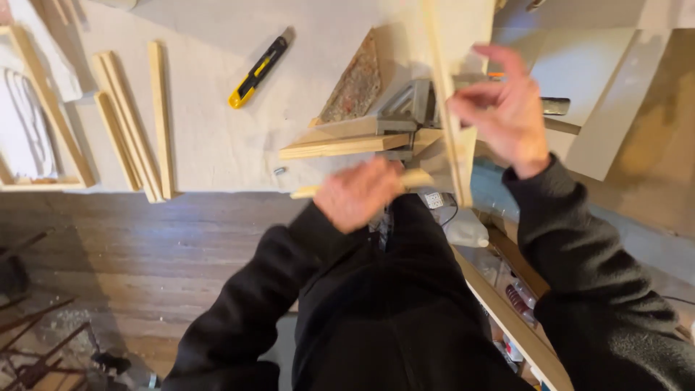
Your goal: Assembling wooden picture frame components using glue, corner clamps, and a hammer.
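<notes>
Wood strips sit in our clamp; left hand pinches the handle, right hand half-spread steadies the upright; overtightening may skew the joint.

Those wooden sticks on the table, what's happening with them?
A person in a dark sweater leans over a white worktable. Two wooden strips meet at a corner inside a grey metal corner clamp. The left hand is at the clamp's pale wooden handle, blurred. The right hand is at the upright wooden strip. The other strip lies flat. More loose strips and a yellow utility knife lie untouched farther along the table.
</notes>
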